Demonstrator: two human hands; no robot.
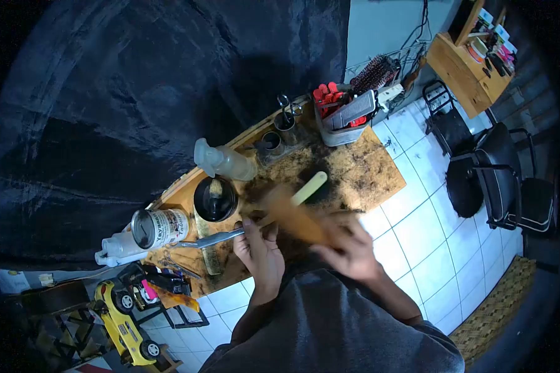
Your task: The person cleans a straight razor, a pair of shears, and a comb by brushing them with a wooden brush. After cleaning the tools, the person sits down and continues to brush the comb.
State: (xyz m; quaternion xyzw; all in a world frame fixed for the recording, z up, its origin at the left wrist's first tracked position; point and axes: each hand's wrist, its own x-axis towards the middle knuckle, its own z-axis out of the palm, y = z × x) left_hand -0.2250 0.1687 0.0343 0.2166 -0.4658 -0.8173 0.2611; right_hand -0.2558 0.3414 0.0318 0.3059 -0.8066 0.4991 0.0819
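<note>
My left hand (262,258) is closed around a thin metal tool (221,237), possibly a razor, whose long grey end points left over the wooden table (370,165). My right hand (350,248) grips a brown wooden-looking brush (295,217), blurred by motion, close to my left hand. Just above the brush, a pale yellow-green handle (309,188) slants up to the right; its lower end is hidden. Dark hair clippings lie scattered on the tabletop. Beside my left hand are a yellowish comb (212,258) and a black bowl (215,199) with a shaving brush in it.
A spray bottle (230,163), metal cups (271,142) and a bin of combs and clips (345,133) line the far edge. Left are a labelled jar (168,225) and another bottle (121,247). A yellow toy car (127,326) is lower left; black chairs (504,174) stand right.
</note>
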